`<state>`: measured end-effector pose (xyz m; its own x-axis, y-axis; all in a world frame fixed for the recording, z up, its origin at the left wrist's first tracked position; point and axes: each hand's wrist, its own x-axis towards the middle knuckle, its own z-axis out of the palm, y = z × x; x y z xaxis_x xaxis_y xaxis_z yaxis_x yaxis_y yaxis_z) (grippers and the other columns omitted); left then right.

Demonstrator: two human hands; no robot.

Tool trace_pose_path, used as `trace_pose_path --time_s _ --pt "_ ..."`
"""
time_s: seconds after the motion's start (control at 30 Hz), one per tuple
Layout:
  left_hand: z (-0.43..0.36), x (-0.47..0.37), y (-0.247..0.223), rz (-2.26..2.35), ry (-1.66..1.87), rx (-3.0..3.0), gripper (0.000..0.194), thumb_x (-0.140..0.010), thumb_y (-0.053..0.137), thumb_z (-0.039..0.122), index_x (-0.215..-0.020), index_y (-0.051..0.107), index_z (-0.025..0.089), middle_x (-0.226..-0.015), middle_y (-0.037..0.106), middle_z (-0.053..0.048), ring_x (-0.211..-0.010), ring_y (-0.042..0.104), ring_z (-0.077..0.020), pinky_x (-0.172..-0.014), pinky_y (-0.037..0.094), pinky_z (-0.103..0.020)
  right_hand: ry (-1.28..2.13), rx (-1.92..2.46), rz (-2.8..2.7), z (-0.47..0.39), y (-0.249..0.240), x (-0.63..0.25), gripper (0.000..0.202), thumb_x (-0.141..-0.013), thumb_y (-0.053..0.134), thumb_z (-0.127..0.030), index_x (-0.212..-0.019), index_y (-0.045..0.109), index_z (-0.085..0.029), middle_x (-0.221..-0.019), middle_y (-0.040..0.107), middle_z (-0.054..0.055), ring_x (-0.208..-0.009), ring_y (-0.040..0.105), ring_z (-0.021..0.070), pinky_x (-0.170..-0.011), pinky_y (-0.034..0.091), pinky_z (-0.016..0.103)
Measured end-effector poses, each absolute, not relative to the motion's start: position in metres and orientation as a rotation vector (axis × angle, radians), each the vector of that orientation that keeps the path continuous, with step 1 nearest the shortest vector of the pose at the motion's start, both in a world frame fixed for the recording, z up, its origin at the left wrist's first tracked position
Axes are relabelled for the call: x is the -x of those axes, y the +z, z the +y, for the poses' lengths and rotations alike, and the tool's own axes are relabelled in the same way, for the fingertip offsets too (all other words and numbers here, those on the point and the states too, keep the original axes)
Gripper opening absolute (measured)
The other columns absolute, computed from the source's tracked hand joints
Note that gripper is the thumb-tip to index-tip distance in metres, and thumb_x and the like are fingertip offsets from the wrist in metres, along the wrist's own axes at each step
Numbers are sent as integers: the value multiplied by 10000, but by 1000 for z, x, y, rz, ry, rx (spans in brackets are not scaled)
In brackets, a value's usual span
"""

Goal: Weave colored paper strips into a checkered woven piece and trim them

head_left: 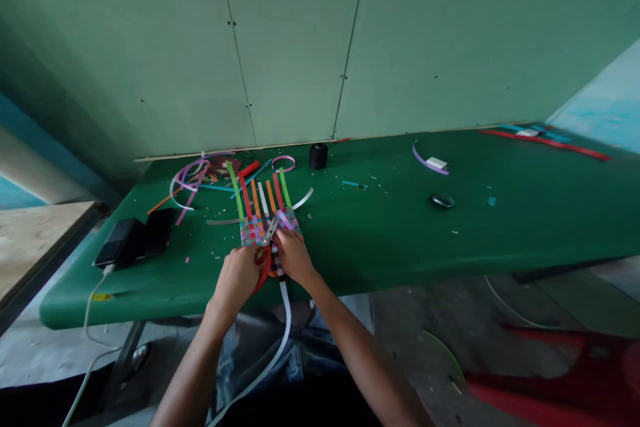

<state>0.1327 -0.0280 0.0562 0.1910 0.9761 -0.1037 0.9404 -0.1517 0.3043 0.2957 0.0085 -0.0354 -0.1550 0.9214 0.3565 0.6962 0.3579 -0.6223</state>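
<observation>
A woven piece of colored strips (246, 230) lies near the front of the table. Loose green, red, orange and white strip ends fan out from its far side. My left hand (239, 275) is closed round the red handles of a pair of scissors (270, 232), whose metal blades lie over the weave. Beside the blades, my right hand (294, 255) is closed with its fingertips at a short purple strip (285, 219) on the woven piece; the fingers partly hide the grip. A long white strip (286, 320) hangs from the near edge down to my lap.
Loose strips (189, 177), a red-handled tool (250, 169) and scraps lie at the back left of the green table (370, 233). A black device (120, 242) with a cable sits at left. A black spool (318, 156) and a dark oval object (442, 200) stand farther right.
</observation>
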Motion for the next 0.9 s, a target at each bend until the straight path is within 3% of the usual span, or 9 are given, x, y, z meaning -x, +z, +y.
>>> trace_pose_path --time_s 0.17,0.37,0.47,0.6,0.73,0.9 --pt "-31 -134 61 1837 224 -2162 190 -978 563 349 -999 725 251 -929 763 -99 -882 734 -269 -672 388 -301 416 1411 -1892 7 -35 -295 244 -1066 410 -126 -985 627 -203 -983 719 83 -998 675 245 -958 458 399" --pt "-39 -111 60 2078 383 -2137 484 -986 538 447 -1408 622 226 -1217 715 -146 -1083 708 -324 -845 507 -370 450 1432 -1881 7 -34 -293 242 -1101 415 -189 -1060 652 -207 -1060 738 78 -1030 675 247 -967 444 405" --pt "-41 -91 61 2134 352 -2147 553 -990 520 463 -1480 575 214 -1301 688 -153 -1185 676 -348 -915 513 -397 474 1414 -1889 7 -32 -293 241 -1109 435 -223 -1046 667 -201 -1063 742 78 -1044 676 242 -978 433 403" --pt "-35 -83 64 1855 202 -2256 496 -971 557 416 -1433 619 246 -1261 713 -120 -1172 683 -309 -921 506 -360 486 1389 -1891 6 -30 -295 216 -1086 508 -216 -976 694 -205 -1045 746 71 -1063 681 241 -1005 425 402" --pt "-23 -89 66 1661 84 -2318 425 -962 559 378 -1348 674 243 -1142 737 -120 -1057 716 -290 -865 505 -346 486 1378 -1881 6 -30 -296 200 -1032 549 -118 -1031 725 -210 -1111 756 77 -1133 679 243 -1051 424 409" --pt "-8 -91 67 1615 45 -2328 352 -962 554 381 -1241 725 252 -1127 756 -120 -1016 731 -279 -799 490 -312 514 1377 -1884 6 -29 -296 157 -1029 611 -161 -983 755 -206 -1104 765 72 -1119 686 248 -1048 437 416"
